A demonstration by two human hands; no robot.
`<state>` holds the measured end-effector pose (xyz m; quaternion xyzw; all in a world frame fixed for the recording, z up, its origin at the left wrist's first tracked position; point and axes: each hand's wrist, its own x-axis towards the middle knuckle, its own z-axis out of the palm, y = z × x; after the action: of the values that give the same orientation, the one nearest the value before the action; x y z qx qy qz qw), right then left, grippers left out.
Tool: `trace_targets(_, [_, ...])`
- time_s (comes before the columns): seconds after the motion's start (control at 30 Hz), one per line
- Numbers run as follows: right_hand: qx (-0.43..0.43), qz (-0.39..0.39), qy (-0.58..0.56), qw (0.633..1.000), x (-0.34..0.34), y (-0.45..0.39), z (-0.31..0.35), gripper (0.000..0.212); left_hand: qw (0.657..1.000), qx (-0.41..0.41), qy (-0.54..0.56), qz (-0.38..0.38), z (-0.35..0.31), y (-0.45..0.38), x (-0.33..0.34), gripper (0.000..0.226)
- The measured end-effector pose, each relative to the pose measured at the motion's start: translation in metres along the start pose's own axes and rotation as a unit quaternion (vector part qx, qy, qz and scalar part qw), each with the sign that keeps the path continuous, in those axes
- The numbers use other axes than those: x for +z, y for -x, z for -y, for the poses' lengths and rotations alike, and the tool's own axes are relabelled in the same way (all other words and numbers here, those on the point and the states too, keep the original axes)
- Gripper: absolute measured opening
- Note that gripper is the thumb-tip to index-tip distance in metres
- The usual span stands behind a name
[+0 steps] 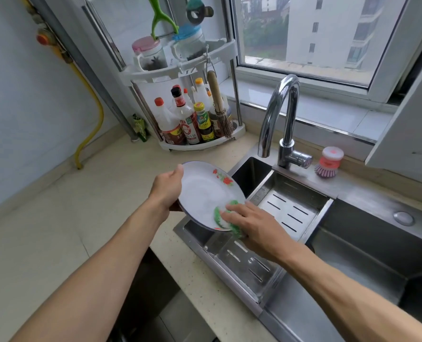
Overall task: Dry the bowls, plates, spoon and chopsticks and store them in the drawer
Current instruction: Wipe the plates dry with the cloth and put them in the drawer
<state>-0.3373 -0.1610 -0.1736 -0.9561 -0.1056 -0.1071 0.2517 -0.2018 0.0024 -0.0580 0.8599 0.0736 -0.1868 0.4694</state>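
The left hand (167,187) grips the rim of a white round plate with a red flower print (205,191) — tilted above the steel sink (291,206)'s left edge. The right hand (257,224), fingers flat, presses a green cloth (220,215) against the plate's lower face — both forearms reaching forward.

Soft daylight from window (311,33); glare on faucet (282,114); wide-angle bending at edges.

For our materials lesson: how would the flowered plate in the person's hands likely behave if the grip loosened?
The plate looks glossy and rigid, so it is probably slippery and would not flex. The left hand grips only its rim while it tilts over the steel sink, so it could slide out and perhaps chip. The right hand presses a green cloth against it, which likely steadies it.
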Motion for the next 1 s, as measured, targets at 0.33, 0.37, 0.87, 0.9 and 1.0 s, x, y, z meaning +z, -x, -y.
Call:
trace_targets(0.33, [0.037, -0.161, -0.010, 0.986, 0.003, -0.023, 0.048, 0.046, 0.973, 0.039, 0.205, -0.103, 0.021, 0.031, 0.047, 0.056])
trace_targets(0.37, [0.043, -0.120, -0.050, 0.991, 0.004, -0.021, 0.046, 0.059, 0.974, 0.046, 0.193, -0.108, 0.021, 0.030, 0.045, 0.056])
trace_targets(0.87, [0.068, 0.148, -0.129, 0.978, -0.011, -0.015, 0.004, 0.072, 0.988, 0.074, 0.107, -0.082, 0.016, 0.025, 0.027, 0.036])
trace_targets(0.9, [0.082, 0.149, -0.112, 0.979, -0.012, -0.015, 0.003, 0.073, 0.987, 0.078, 0.110, -0.089, 0.015, 0.024, 0.027, 0.039])
trace_targets(1.0, [0.066, 0.108, -0.153, 0.980, -0.010, -0.023, 0.026, 0.075, 0.980, 0.074, 0.142, -0.121, 0.013, 0.025, 0.029, 0.035])
